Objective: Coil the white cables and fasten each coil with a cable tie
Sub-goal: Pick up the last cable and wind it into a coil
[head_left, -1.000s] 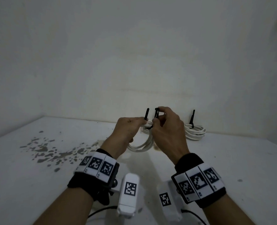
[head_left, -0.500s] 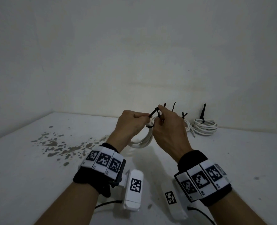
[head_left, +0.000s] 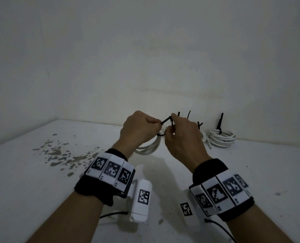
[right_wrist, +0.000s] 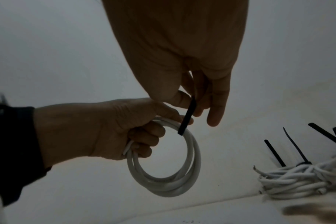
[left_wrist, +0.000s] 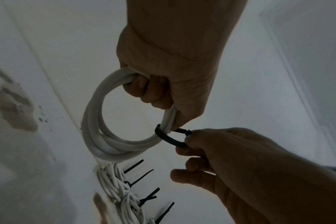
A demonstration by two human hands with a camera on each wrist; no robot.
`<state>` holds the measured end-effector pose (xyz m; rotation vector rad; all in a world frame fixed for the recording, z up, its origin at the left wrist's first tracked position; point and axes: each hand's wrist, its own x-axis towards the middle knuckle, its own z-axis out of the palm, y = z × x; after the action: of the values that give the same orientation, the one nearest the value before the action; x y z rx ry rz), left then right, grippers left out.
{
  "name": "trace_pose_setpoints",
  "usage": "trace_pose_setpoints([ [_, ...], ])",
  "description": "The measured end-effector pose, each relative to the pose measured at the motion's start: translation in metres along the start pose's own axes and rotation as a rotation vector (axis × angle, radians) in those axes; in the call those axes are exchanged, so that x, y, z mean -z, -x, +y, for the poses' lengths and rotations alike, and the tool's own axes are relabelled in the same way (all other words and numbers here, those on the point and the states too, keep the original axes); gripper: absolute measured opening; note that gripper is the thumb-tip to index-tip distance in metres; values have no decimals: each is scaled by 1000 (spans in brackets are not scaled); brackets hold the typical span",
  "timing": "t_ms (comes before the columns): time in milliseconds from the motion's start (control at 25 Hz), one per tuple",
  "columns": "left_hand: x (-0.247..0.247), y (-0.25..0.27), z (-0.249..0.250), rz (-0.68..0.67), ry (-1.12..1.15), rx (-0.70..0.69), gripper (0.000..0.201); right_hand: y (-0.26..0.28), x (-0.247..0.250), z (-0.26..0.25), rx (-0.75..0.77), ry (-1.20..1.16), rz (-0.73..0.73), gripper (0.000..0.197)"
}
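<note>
White cable, wound into a coil [left_wrist: 113,133], is being held above a stained white table [head_left: 40,181], gripped in the curled fingers of the left hand [head_left: 138,130]. A black cable tie [left_wrist: 168,138] is being looped around the coil's strands just beside those fingers, and its head is being pinched between the thumb and forefinger of the right hand [head_left: 182,139], whose other fingers are being kept loosely curled. In the right wrist view, the tie's strap is being shown running down from the pinching fingers to the top of the coil. Behind the hands, finished bundles of white cable [head_left: 222,138] are being kept along the wall, each one cinched by a black tie with its tail sticking up. Marker-printed bands [head_left: 110,170] are being worn on both wrists.
</note>
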<state>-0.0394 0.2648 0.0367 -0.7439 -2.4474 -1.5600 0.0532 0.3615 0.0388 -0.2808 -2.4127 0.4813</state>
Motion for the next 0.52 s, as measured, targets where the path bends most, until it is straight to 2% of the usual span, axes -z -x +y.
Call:
trace_pose_setpoints([
  [160, 0, 6, 7, 79, -202, -64, 18, -2, 2, 5, 15, -6, 23, 26],
  [320, 0, 10, 8, 107, -247, -113, 18, -1, 6, 8, 38, -42, 19, 26],
  [400, 3, 8, 8, 83, -268, -131, 19, -4, 11, 11, 16, -114, -18, 22],
  [520, 9, 6, 13, -32, -232, -203, 21, -7, 25, 14, -76, -412, -66, 14],
])
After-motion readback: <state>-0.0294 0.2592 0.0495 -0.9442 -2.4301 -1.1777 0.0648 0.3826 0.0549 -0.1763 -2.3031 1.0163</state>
